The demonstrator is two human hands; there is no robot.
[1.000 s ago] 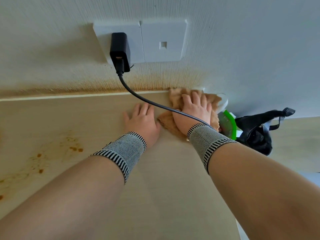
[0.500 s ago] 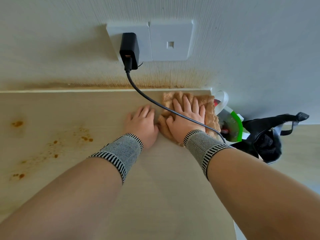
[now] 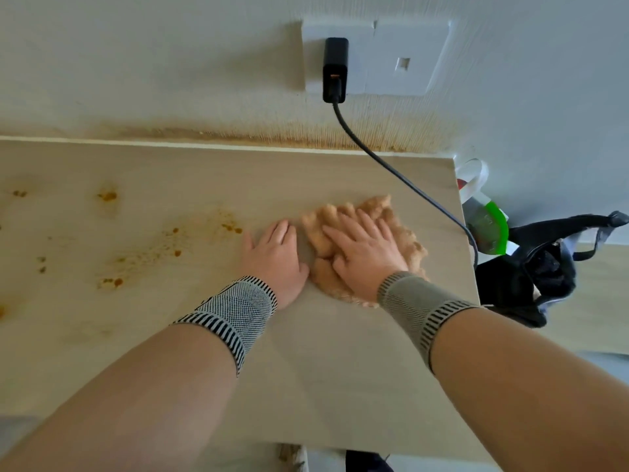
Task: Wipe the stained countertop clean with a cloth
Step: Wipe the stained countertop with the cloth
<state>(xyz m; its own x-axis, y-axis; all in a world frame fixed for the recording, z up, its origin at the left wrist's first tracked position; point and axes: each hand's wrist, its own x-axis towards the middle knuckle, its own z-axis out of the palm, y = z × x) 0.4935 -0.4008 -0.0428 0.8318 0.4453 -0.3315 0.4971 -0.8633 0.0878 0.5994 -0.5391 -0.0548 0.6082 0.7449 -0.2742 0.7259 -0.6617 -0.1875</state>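
Note:
A tan fuzzy cloth point(image 3: 406, 238) lies bunched on the pale wooden countertop point(image 3: 306, 369), near its right edge. My right hand point(image 3: 364, 253) presses flat on the cloth, fingers spread and pointing up-left; the cloth is blurred. My left hand point(image 3: 274, 255) rests flat on the bare counter just left of the cloth, almost touching it. Orange-brown stains point(image 3: 173, 245) dot the counter to the left of my hands, with more spots point(image 3: 108, 195) further left. Both wrists wear grey knitted bands.
A black charger point(image 3: 335, 69) sits in a white wall socket point(image 3: 374, 59); its cable point(image 3: 408, 183) runs down across the counter and off the right edge. A black bag point(image 3: 531, 277) and a green-and-white package point(image 3: 490, 226) sit beyond that edge. Brown staining point(image 3: 272, 136) lines the wall base.
My right hand has dragged the cloth away from the back wall toward me, into the middle of the counter's depth. My left hand came back with it. More stains show on the left.

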